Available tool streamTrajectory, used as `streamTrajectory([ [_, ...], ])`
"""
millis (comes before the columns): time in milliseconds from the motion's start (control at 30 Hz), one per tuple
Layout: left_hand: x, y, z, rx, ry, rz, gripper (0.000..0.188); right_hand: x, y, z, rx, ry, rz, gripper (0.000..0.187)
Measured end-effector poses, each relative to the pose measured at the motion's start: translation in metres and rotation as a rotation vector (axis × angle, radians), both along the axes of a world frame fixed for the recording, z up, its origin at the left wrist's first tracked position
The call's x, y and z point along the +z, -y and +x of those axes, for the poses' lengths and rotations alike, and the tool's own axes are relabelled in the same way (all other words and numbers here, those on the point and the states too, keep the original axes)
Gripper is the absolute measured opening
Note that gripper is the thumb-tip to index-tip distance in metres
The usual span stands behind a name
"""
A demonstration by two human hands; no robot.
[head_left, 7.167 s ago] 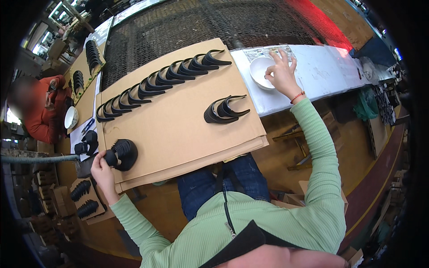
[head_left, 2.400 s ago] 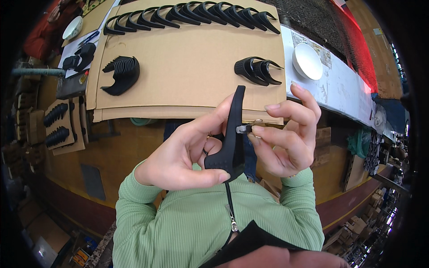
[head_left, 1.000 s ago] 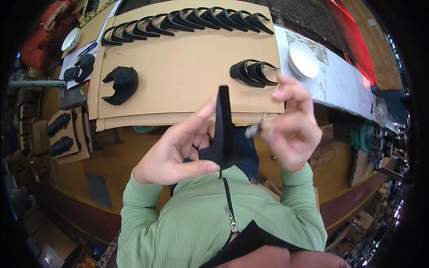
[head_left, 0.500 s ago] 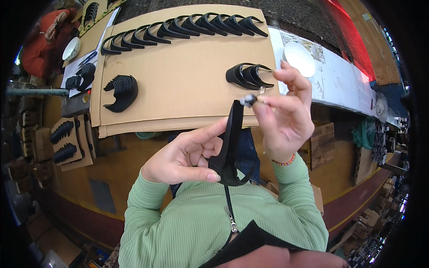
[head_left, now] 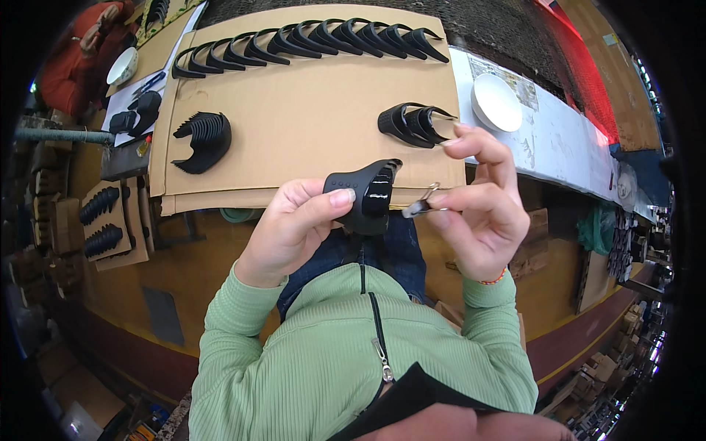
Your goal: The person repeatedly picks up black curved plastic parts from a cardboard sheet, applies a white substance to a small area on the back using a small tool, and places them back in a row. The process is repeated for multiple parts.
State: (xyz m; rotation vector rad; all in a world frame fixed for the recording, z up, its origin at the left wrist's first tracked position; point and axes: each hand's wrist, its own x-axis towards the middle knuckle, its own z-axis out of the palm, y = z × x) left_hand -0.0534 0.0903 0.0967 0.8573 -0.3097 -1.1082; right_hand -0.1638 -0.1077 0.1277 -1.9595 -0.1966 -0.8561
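My left hand (head_left: 298, 224) is closed on a curved black plastic piece (head_left: 342, 202), thumb on its outer face beside a row of small bumps. The piece stands tilted, and its hollow inner side shows short whitish streaks. To the right, apart from it, my right hand (head_left: 482, 209) pinches a small binder clip (head_left: 421, 207) with wire handles between thumb and forefinger; its other fingers are raised. Beyond my hands, a row of similar curved black pieces (head_left: 312, 38) lies along the far side of the cardboard sheet (head_left: 294, 117).
Two nested black pieces (head_left: 412, 123) lie at the sheet's right, a ribbed stack (head_left: 204, 143) at its left. White bowls stand to the right (head_left: 496, 103) and far left (head_left: 123, 66). Another person in a red sleeve (head_left: 62, 73) works at the far left.
My left hand has raised and turned the black piece, so its hollow inside now shows. My right hand has moved down and slightly right with the binder clip, away from the piece.
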Motion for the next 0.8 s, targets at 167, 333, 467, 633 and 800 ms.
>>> streamTrajectory([
  [167,0.009,0.000,-0.009,0.000,-0.086,-0.054,0.022,0.000,-0.006,0.007,-0.020,-0.028,-0.112,0.020],
  [333,0.018,-0.004,-0.017,-0.013,0.195,0.002,0.029,0.000,-0.008,0.007,-0.013,-0.087,-0.127,0.016],
  [467,0.017,-0.002,-0.022,0.045,0.338,0.020,0.026,-0.001,-0.009,0.008,-0.007,-0.097,-0.134,0.015],
  [633,0.016,-0.005,-0.024,0.017,0.395,0.070,0.024,-0.001,-0.008,0.010,0.017,-0.106,-0.133,0.015],
  [800,0.018,-0.006,-0.026,0.019,0.411,0.096,0.023,0.001,-0.008,0.011,0.037,-0.124,-0.155,0.016],
])
